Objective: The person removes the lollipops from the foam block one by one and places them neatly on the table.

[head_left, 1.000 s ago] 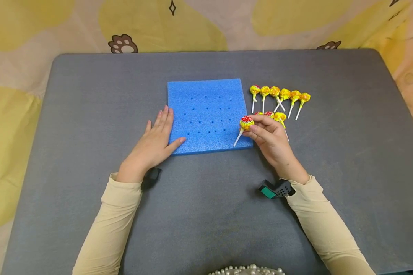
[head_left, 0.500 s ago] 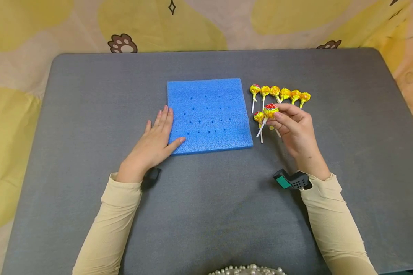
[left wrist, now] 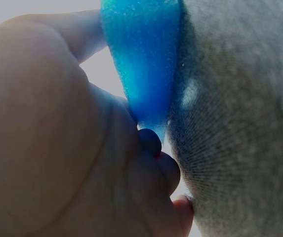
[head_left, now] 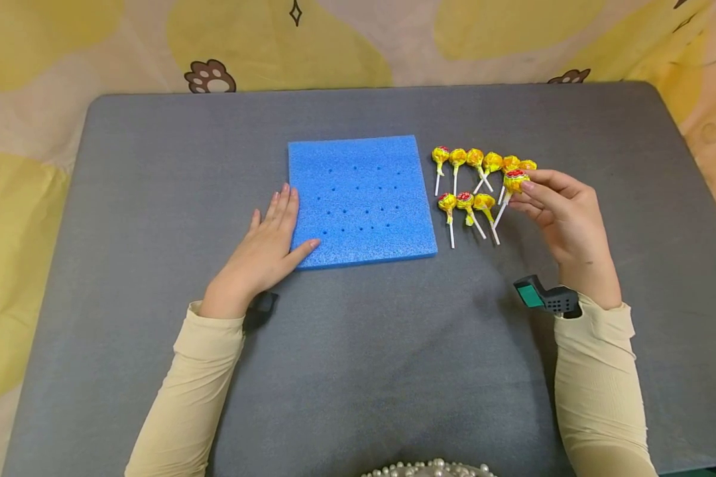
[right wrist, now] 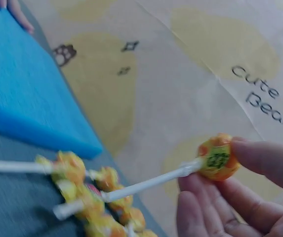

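Note:
My right hand [head_left: 567, 215] pinches a yellow-and-red wrapped lollipop [head_left: 516, 180] by its head, the white stick slanting down to the left. In the right wrist view that lollipop [right wrist: 219, 158] is held between thumb and fingers, above the others. My left hand [head_left: 262, 245] lies flat with straight fingers at the left edge of a blue foam board [head_left: 364, 248], the thumb over its front left corner. Small holes in rows dot the board. The left wrist view shows the foam's edge [left wrist: 143, 59] beside the thumb and fingers.
To the right of the board, a back row of several lollipops [head_left: 475, 158] lies on the grey table [head_left: 358, 371]; its right end is partly covered by the held one. Three lollipops [head_left: 465, 201] lie in a front row. A patterned cloth [head_left: 358, 40] hangs behind.
My right hand has moved right with the lollipop, from over the board's right edge to beyond the front row, uncovering the three lollipops there. The left hand stays put.

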A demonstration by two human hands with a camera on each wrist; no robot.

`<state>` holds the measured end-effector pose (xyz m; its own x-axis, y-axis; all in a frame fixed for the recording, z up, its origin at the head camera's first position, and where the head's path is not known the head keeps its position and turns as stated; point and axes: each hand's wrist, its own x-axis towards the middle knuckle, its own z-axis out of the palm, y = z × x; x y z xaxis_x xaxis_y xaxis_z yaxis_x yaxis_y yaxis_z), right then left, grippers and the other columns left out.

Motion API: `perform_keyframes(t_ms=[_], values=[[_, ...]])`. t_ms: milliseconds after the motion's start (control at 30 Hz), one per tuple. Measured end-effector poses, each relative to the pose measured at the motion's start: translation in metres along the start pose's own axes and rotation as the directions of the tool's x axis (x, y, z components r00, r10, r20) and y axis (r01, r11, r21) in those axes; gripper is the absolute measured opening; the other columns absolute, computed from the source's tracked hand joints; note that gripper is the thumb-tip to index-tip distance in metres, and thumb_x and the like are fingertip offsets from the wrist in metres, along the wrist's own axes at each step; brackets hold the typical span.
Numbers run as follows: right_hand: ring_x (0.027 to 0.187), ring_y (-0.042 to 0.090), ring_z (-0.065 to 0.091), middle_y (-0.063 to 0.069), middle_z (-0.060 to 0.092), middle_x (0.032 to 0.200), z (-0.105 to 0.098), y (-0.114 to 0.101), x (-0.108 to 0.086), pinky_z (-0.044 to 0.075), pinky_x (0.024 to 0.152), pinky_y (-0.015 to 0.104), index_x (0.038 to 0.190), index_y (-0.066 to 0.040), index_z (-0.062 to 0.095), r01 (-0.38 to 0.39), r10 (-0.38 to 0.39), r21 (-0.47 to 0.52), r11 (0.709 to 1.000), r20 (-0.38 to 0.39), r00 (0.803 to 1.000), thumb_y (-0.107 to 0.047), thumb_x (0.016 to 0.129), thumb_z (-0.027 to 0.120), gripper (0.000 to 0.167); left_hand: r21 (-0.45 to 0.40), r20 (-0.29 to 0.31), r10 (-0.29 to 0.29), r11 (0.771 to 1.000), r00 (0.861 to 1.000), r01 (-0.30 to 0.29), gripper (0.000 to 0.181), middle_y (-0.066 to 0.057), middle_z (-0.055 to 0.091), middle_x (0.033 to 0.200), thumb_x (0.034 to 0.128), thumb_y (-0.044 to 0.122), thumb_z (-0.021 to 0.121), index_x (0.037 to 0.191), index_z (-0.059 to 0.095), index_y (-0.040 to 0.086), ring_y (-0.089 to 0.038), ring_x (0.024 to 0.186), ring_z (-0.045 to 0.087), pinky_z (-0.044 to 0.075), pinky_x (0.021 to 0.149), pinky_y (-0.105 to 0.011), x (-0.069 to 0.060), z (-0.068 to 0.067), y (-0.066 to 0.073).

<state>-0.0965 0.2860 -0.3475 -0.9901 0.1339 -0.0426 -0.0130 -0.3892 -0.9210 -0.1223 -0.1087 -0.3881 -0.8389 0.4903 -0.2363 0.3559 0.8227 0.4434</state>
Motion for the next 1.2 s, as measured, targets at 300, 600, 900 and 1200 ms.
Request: perform_keyframes(t_ms=[300,600,900,1200], values=[[0.065,0.017,0.068,0.007,0.071,0.081,-0.026,0.002,0.006,0.055,0.065,0.026,0.086,0.000,0.072,-0.167,0.161,-0.172,0.971,-0.049,0.986,0.004,0.086,0.064,0.009,-0.003,-0.006,-0.001,1.000,1.000,0.001,0.083,-0.015,-0.011,0.156,0.0980,0.046,0.041,0.149,-0.006,0.000,-0.026,0.143,-0.010,-0.001,0.111,-0.054,-0.001,-0.001,0.000],[0.066,0.014,0.068,0.003,0.071,0.078,-0.037,0.011,0.012,0.055,0.063,0.025,0.079,-0.007,0.074,-0.301,0.282,-0.303,0.904,-0.106,0.953,-0.004,0.086,0.066,0.011,-0.011,-0.006,-0.003,1.000,1.000,0.003,0.083,-0.014,-0.012,0.156,0.0981,0.046,0.041,0.149,-0.007,0.000,-0.027,0.143,-0.009,-0.001,0.111,-0.055,-0.002,-0.001,0.000],[0.066,0.011,0.068,-0.002,0.070,0.077,-0.036,0.016,0.012,0.055,0.062,0.023,0.074,-0.014,0.074,-0.288,0.251,-0.429,0.857,-0.141,0.958,-0.005,0.087,0.066,0.017,-0.007,-0.006,-0.005,1.000,1.000,0.005,0.084,-0.014,-0.012,0.156,0.0977,0.047,0.042,0.149,-0.006,0.001,-0.026,0.143,-0.009,-0.001,0.111,-0.054,-0.001,0.000,0.000],[0.063,0.009,0.068,-0.004,0.069,0.071,-0.036,0.019,0.014,0.054,0.059,0.022,0.071,-0.017,0.072,-0.251,0.197,-0.537,0.805,-0.157,0.968,-0.006,0.085,0.069,0.017,-0.004,-0.013,-0.001,1.000,1.000,0.001,0.084,-0.014,-0.011,0.156,0.0977,0.046,0.042,0.149,-0.006,0.001,-0.026,0.143,-0.010,-0.001,0.112,-0.054,-0.001,0.000,-0.001]])
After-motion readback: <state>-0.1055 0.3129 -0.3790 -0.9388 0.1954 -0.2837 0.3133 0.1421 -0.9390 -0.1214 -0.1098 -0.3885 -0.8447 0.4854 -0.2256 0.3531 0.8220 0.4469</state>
